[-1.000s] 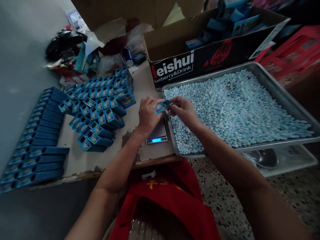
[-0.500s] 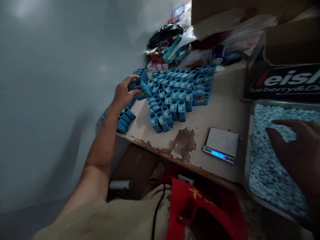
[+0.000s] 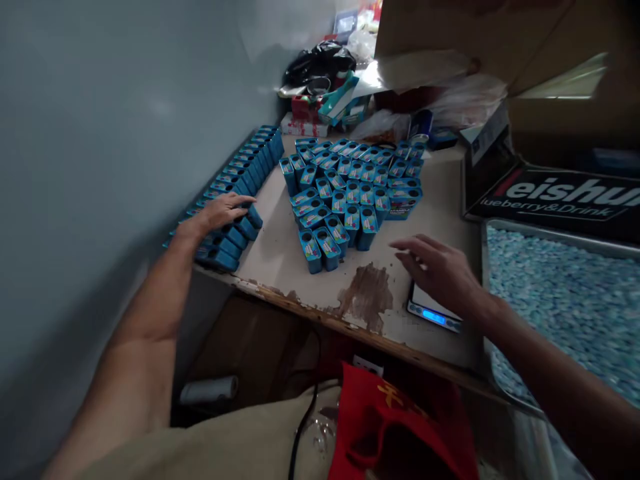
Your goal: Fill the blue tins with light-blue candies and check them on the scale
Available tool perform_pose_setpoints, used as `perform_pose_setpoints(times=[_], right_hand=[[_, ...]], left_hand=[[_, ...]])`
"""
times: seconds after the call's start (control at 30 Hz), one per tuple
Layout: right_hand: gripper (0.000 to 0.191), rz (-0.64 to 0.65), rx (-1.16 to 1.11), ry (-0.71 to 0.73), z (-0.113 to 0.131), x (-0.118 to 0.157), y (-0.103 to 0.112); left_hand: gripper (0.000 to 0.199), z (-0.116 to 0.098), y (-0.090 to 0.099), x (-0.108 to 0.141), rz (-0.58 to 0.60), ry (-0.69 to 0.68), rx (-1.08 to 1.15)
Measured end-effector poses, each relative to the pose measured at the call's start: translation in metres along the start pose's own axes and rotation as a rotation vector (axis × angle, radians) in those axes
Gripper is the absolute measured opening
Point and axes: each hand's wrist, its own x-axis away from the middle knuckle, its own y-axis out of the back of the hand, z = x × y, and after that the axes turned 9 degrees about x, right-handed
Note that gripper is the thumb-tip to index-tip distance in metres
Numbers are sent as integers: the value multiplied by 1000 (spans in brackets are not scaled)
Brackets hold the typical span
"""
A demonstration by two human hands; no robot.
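Observation:
My left hand [image 3: 224,211] rests over the row of blue candy boxes [image 3: 257,160] along the wall, its fingers bent round the top of one blue candy box [image 3: 255,216] near the front of that row. Part of the box is hidden under the fingers. Over the digital scale [image 3: 434,316] hovers my right hand [image 3: 437,270], holding nothing, fingers loosely stretched to the left. It covers much of the scale's plate; the blue display is lit. Between the hands stands a loose group of blue candy boxes [image 3: 353,193], upright, with dark round openings on top.
A metal tray [image 3: 484,267] full of pale blue tablets [image 3: 560,300] sits at the right. Behind it is a black printed carton [image 3: 560,193]. Bags and small boxes [image 3: 325,87] clutter the back. The table's front edge [image 3: 300,310] is worn; a red bag [image 3: 400,427] hangs below.
My left hand has brought the blue candy box down and toward me into the wall row. My right hand has moved left from above the tablets to over the scale.

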Motion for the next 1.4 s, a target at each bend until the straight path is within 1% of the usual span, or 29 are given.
perform_pose_setpoints(times=[0.07, 0.13, 0.2, 0.27, 0.33, 0.4, 0.5, 0.57, 0.63, 0.67, 0.73, 0.8, 0.87, 0.9, 0.97, 1.03, 1.07, 1.13, 1.2, 1.27, 1.33, 1.4], right_hand=[[42, 136, 125, 64, 27, -40, -7], [50, 210, 249, 97, 50, -77, -14], [49, 247, 316, 146, 63, -107, -20], [40, 266, 318, 194, 67, -126, -26], [28, 267, 282, 215, 62, -135, -29], [21, 260, 232, 226, 55, -138, -32], [22, 270, 170, 220, 48, -140, -33], [22, 285, 131, 226, 49, -143, -29], [21, 310, 102, 268, 54, -144, -22], [24, 323, 103, 306, 57, -143, -17], [30, 344, 160, 396, 62, -136, -2], [30, 360, 267, 463, 63, -120, 18], [27, 392, 377, 469, 59, -97, 42], [23, 424, 423, 441, 55, -83, 54], [18, 499, 493, 309, 43, -53, 78], [16, 551, 540, 104, 27, -23, 95], [16, 561, 556, -1, 17, -9, 99], [17, 558, 565, -174, -1, 15, 101], [18, 535, 541, -277, -19, 34, 93], [16, 487, 498, -315, -33, 50, 80], [13, 423, 448, -312, -43, 63, 69], [19, 321, 395, -328, -51, 74, 62]], left_hand=[[40, 2, -15, 2, -63, 2, -38], [38, 3, -30, 3, -132, 7, -69], [34, 5, -42, 2, -168, 14, -79], [31, 9, -49, -2, -188, 15, -62], [29, 13, -52, -7, -220, 4, -18], [27, 15, -54, -10, -248, 1, 40], [26, 13, -55, -10, -269, 19, 95], [26, 10, -55, -9, -283, 25, 112], [27, 8, -55, -8, -289, 21, 135], [30, 8, -54, -8, -284, 15, 149], [43, 8, -52, -10, -270, -1, 176], [61, 11, -50, -14, -258, -12, 179], [76, 13, -50, -18, -251, 3, 162], [79, 14, -50, -20, -249, 20, 154], [81, 13, -50, -21, -253, 38, 143], [79, 10, -50, -20, -273, 23, 138], [78, 8, -49, -19, -280, 12, 136], [74, 4, -48, -18, -291, 14, 114], [69, 1, -46, -16, -290, 33, 75], [64, -2, -44, -14, -278, 36, 80], [64, -4, -41, -11, -270, 34, 136], [66, -9, -37, -8, -290, 27, 202]])
